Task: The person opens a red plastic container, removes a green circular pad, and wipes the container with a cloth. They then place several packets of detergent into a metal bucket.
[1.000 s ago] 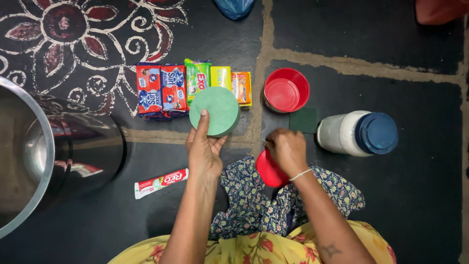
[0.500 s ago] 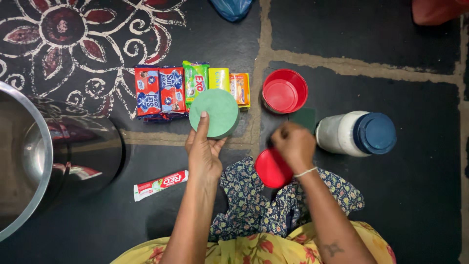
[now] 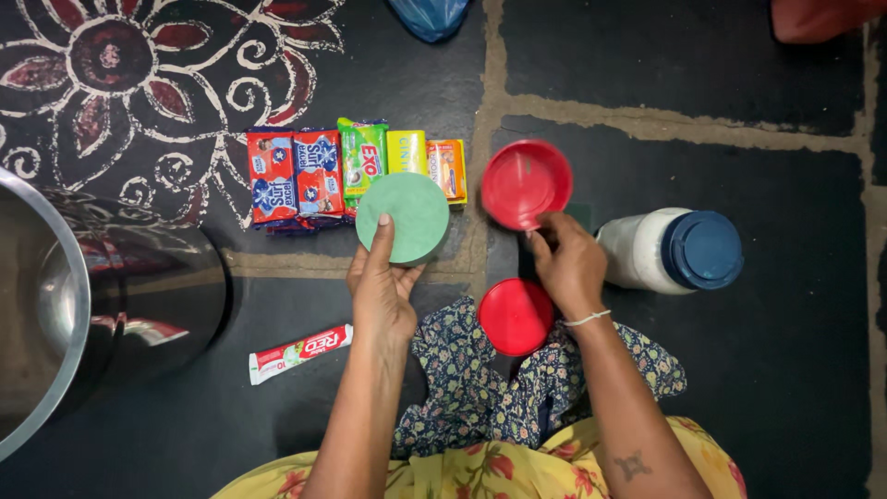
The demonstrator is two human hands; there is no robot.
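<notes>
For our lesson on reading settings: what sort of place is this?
Probably a home floor: dark stone floor with a painted floral pattern, soap packets laid out, and a large steel pot.

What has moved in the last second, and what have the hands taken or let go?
The right hand left the red lid on the lap and moved up to the rim of the red container. The left hand still holds the green disc. The packets and white jar stayed put.
</notes>
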